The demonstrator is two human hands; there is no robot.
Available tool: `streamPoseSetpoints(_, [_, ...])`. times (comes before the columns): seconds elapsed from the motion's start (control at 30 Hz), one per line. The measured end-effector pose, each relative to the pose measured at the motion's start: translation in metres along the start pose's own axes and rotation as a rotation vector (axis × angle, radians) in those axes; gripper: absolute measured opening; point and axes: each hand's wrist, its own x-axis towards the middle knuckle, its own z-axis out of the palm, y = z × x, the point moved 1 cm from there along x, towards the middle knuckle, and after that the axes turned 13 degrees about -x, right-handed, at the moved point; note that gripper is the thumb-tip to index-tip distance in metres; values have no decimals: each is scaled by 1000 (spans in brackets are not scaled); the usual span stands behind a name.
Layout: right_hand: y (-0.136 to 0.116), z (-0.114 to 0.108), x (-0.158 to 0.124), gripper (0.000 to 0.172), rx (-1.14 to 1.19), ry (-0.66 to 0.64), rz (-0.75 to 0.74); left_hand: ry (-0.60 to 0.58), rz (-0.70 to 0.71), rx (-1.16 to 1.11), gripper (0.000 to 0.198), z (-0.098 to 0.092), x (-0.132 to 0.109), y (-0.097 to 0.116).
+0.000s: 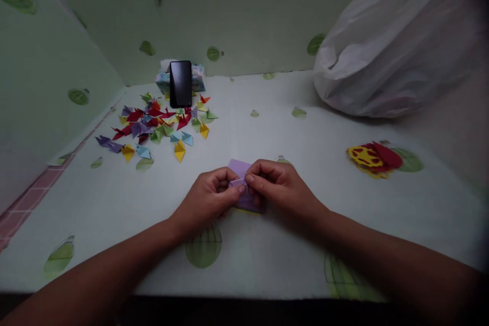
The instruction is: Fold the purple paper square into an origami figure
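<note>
Left grip [213, 191] and right grip [277, 179] both pinch a small folded purple paper [238, 182] lying between the two.

A black smartphone [181, 84] leans against a tissue box [199, 78]; a white plastic bag [389, 51] sits near red-and-yellow cutouts [364, 157].

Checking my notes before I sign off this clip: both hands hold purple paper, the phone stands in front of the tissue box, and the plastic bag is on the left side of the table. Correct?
Not quite: the head view shows the plastic bag on the right side. Left hand and right hand do hold purple paper, and the phone stands before the tissue box.
</note>
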Motion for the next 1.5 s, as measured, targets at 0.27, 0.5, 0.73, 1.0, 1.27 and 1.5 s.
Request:
streamPoseSetpoints(0.27, [4,-1,2,24,111,-36,4,55,51,-1,20,-3,1,0])
streamPoseSetpoints(0.5, [6,-1,2,21,154,-27,-2,63,174,155,14,-2,1,4])
streamPoseSetpoints(0.73, [0,-2,2,10,154,-30,44,100,188,223,16,-4,1,1])
streamPoseSetpoints(1.0, [2,-1,3,11,238,-31,44,126,277,330,14,-6,1,1])
streamPoseSetpoints(1.27, [5,0,4,5,284,-46,52,138,291,275,15,-7,2,-2])
streamPoseSetpoints(1.5, [5,1,5,4,330,-40,34,141,272,127,16,-5,2,0])
